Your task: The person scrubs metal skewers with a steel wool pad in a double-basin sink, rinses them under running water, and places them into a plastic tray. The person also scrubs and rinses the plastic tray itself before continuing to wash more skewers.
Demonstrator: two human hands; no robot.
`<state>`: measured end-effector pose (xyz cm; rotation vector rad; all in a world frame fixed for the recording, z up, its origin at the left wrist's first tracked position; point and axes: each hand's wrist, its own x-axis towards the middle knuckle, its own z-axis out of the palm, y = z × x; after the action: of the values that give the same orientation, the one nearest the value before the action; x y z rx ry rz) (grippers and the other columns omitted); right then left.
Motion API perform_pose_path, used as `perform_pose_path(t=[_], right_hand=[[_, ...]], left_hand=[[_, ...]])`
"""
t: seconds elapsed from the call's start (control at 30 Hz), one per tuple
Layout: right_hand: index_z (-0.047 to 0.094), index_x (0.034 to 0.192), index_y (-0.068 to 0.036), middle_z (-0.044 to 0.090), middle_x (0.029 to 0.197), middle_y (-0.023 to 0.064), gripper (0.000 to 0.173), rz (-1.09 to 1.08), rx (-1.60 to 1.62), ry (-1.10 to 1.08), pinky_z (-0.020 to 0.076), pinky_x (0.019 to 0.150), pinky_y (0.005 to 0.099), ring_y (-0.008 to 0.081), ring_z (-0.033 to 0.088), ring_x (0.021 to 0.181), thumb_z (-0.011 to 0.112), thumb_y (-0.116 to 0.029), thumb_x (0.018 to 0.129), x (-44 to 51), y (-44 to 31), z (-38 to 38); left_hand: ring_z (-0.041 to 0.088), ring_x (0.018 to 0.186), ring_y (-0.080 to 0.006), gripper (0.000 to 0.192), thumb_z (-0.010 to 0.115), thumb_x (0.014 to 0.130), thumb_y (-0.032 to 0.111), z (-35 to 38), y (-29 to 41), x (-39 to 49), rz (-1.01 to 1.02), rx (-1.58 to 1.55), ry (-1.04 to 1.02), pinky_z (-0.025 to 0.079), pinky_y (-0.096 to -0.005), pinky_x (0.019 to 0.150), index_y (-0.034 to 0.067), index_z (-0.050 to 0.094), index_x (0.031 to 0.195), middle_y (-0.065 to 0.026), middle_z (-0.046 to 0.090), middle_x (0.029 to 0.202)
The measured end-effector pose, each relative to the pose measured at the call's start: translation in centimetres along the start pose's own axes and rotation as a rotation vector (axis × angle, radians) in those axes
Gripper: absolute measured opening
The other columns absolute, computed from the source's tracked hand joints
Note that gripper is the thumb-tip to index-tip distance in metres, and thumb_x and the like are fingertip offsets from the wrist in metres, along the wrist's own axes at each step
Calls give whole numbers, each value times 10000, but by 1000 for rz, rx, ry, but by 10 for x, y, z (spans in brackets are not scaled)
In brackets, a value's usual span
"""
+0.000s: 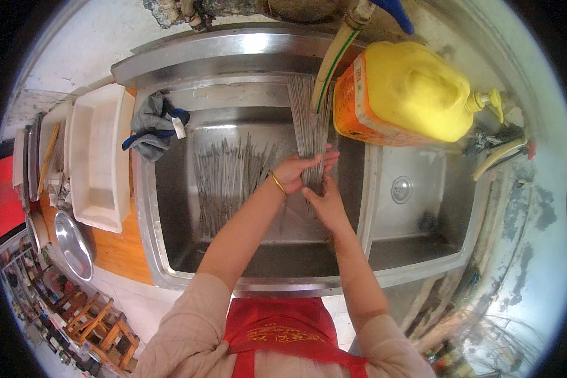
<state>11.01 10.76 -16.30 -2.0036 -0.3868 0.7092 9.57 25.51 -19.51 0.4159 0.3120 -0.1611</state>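
Note:
Both my hands hold one bundle of thin metal skewers (306, 125) over the large basin of a stainless steel sink (264, 236). My left hand (296, 170) wraps the bundle from the left, with a gold-coloured bangle (278, 182) at the wrist. Lower down, my right hand (325, 196) grips the bundle's lower end from the right. The bundle fans out toward the sink's back edge, beneath a hose (333, 66) with a green stripe. More skewers (227, 184) lie side by side on the basin floor to the left.
A yellow pump jug (411, 90) lies across the divider and back rim at the right. Beyond the divider is a smaller basin with a drain (401, 190). A grey cloth (153, 125) drapes the left rim, beside a white plastic tub (99, 156) and a metal bowl (73, 245).

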Motion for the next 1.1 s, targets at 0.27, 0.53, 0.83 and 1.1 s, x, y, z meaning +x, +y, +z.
perform_pose_path(t=[0.27, 0.53, 0.83, 1.1], right_hand=[[545, 942, 22, 589, 785, 94, 373, 378, 411, -295, 463, 576, 308, 172, 551, 568, 657, -313, 820, 25, -2, 3], [520, 795, -72, 487, 564, -11, 299, 396, 575, -366, 412, 483, 282, 110, 473, 495, 588, -353, 870, 30, 6, 9], [505, 831, -76, 446, 554, -9, 296, 450, 952, -441, 363, 433, 267, 115, 408, 448, 543, -362, 898, 25, 0, 14], [508, 876, -40, 474, 596, 36, 294, 504, 1187, -578, 395, 441, 280, 132, 450, 492, 555, -329, 897, 27, -10, -3]], left_hand=[[535, 1076, -218, 550, 360, 948, 435, 2, 13, 11, -18, -127, 27, 447, -336, 913, 14, 398, 1299, -139, 530, 1225], [586, 883, -189, 470, 492, 916, 344, -2, 8, 16, 182, 236, 160, 499, -332, 793, 47, 423, 1273, -111, 592, 1076], [585, 938, -197, 434, 527, 908, 308, 10, 21, 15, 65, 181, 184, 494, -329, 824, 8, 466, 1215, -129, 575, 1146], [580, 922, -180, 412, 513, 919, 309, 9, 28, 11, 56, -182, 32, 473, -318, 846, -3, 497, 1187, -111, 603, 1096]])
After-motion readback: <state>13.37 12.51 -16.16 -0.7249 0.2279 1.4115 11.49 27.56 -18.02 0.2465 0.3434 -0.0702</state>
